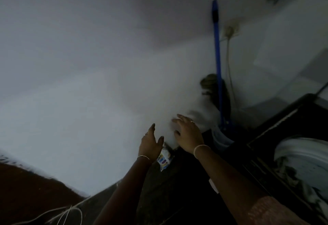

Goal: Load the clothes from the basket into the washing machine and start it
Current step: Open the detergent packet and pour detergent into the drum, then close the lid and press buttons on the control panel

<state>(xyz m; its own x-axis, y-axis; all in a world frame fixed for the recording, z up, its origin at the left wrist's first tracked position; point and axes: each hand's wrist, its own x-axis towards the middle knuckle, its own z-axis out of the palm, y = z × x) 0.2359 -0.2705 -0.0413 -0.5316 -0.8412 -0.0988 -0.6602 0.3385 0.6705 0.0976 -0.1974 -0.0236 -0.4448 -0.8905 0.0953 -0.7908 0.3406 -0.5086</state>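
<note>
The view is dim and tilted. The washing machine (pixel 276 132), dark-topped, stands at the right edge, its open white drum (pixel 301 155) showing dark and pale clothes (pixel 291 175) inside. A small white packet (pixel 164 159) with coloured stripes lies on the dark floor by the wall. My left hand (pixel 150 143) hovers just above the packet, fingers spread and holding nothing. My right hand (pixel 188 132) reaches toward the wall beyond it, also spread and holding nothing. No basket is in view.
A blue-handled mop (pixel 217 56) leans in the corner with its head in a pale bucket (pixel 221 139). A cord (pixel 229 68) hangs from a wall socket (pixel 230 29). A white wall fills the left. Strings (pixel 67 212) trail at the bottom left.
</note>
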